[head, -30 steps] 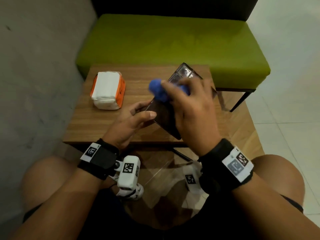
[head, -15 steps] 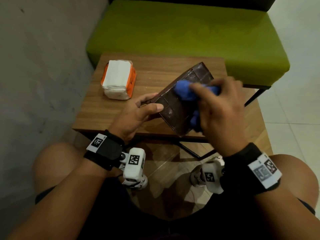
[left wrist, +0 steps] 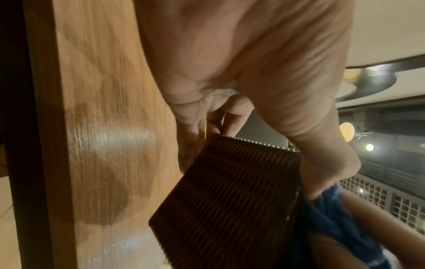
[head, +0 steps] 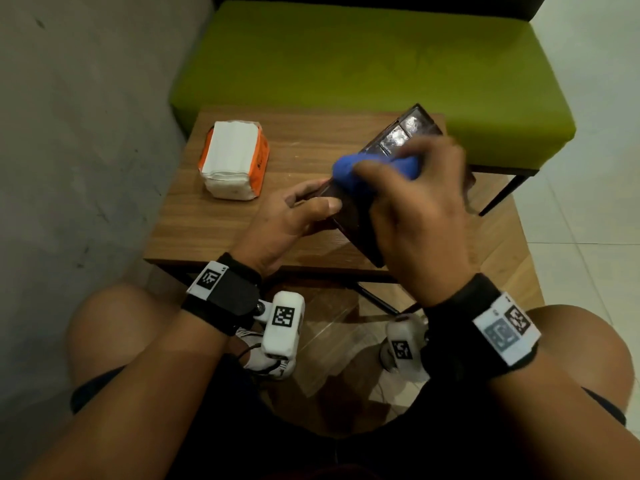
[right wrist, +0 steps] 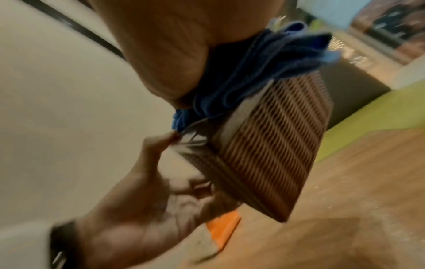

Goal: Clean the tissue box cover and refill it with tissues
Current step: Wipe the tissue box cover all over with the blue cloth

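Head view: tissue box cover (head: 398, 140) pinched between left fingers (head: 325, 204).

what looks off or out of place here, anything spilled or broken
Nothing stands out. The tissue box cover is tilted only because the left hand grips it while the right hand rubs it with the blue cloth. The tissue pack sits intact on the table.

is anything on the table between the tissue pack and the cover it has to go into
Nothing visible lies on the bare wood between the tissue pack and the tissue box cover. The left hand holds the cover tilted at its near end, while the right hand presses a blue cloth on it, so wiping comes first.
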A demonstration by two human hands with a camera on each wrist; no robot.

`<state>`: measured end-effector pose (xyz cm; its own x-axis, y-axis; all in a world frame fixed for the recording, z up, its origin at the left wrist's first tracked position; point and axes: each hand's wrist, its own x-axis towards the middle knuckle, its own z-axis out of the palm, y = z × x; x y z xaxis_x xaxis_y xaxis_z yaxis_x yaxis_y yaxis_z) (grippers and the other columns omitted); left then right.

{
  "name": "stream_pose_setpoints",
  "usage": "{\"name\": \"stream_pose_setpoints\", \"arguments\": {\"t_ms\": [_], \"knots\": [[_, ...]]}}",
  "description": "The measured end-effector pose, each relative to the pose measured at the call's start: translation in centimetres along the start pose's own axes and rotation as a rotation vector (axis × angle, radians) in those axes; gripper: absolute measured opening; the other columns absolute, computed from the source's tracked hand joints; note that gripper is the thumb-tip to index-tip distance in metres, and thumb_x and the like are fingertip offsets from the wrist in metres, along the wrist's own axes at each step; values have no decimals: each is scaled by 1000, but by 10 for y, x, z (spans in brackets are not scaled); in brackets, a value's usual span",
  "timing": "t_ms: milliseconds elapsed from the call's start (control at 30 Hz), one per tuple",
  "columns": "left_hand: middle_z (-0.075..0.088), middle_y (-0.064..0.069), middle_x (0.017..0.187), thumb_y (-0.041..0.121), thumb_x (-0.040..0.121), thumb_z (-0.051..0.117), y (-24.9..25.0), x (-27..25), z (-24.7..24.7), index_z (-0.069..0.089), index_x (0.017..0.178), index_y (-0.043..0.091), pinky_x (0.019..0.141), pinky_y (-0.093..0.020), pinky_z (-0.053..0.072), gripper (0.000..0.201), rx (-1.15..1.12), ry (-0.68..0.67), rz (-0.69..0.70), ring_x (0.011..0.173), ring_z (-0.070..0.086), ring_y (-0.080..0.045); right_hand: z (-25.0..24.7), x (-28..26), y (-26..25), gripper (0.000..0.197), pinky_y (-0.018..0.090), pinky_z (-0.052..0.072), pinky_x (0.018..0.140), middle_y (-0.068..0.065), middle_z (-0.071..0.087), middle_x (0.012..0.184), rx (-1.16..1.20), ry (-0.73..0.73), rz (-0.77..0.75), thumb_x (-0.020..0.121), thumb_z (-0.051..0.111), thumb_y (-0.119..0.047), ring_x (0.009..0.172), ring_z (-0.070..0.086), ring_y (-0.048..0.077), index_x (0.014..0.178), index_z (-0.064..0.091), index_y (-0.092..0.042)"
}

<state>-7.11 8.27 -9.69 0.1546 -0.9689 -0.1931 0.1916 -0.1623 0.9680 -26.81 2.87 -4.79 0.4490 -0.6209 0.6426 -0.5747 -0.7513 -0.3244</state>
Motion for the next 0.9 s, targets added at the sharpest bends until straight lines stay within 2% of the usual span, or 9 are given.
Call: {"name": "stream_pose_setpoints", "arguments": {"t_ms": [100,267,400,433,500,600,733,800,900], "knots": [[72,-17,139,24,89,75,4,1,-2,65,144,8,111,-44,56,58,-9,-17,20,132,69,-31,-7,-5,6,31,48,44,78,24,62,114,-42,-121,-143,107,50,-18,97,54,39,122,76,-13],[70,-23,141,31,85,76,2,3,0,63,145,1,116,-52,52,69,-47,-4,23,135,66,-37,-14,10,37,42,41,44,83,23,60,116,-33,85,205,91,56,0,104,54,38,128,73,-13],[69,-26,140,34,84,74,0,3,2,60,145,-4,109,-45,57,73,-73,1,31,128,69,-32,-11,-19,12,36,40,41,81,22,62,120,-15,-185,-96,99,56,-10,102,51,35,131,72,-13],[70,-24,139,34,84,74,-1,3,1,61,144,-3,109,-44,57,72,-79,-3,28,128,69,-32,-15,-22,18,35,41,43,81,21,62,121,-20,-242,-124,99,57,-11,101,51,34,131,72,-14],[73,-21,137,34,85,74,-4,1,-2,63,143,-1,111,-47,56,69,-95,-2,20,130,69,-33,-21,-21,40,36,46,45,82,20,61,120,-36,-192,-25,97,57,-8,103,50,35,129,73,-15],[74,-21,134,36,86,74,-7,-1,-2,71,133,3,115,-56,53,58,-120,41,22,131,68,-38,-31,-11,61,40,48,45,84,21,61,116,-40,-24,182,91,57,-3,106,51,38,124,76,-16],[80,-10,122,38,83,75,-2,2,6,85,110,20,114,-60,52,34,-170,78,26,120,73,-28,-26,-24,31,30,35,34,83,20,60,116,-39,-140,-11,93,61,-7,106,49,36,116,78,-16],[79,-13,123,38,82,75,1,2,6,83,115,15,113,-60,53,41,-176,73,37,120,73,-30,-28,-26,34,29,34,32,82,20,59,114,-28,-172,-76,93,61,-7,104,49,35,114,80,-17],[75,-21,131,37,84,75,2,4,7,70,131,1,112,-60,54,60,-166,67,43,127,70,-37,-36,-14,55,32,40,41,82,21,57,113,-28,-50,62,90,63,-2,104,50,37,113,80,-16]]}}
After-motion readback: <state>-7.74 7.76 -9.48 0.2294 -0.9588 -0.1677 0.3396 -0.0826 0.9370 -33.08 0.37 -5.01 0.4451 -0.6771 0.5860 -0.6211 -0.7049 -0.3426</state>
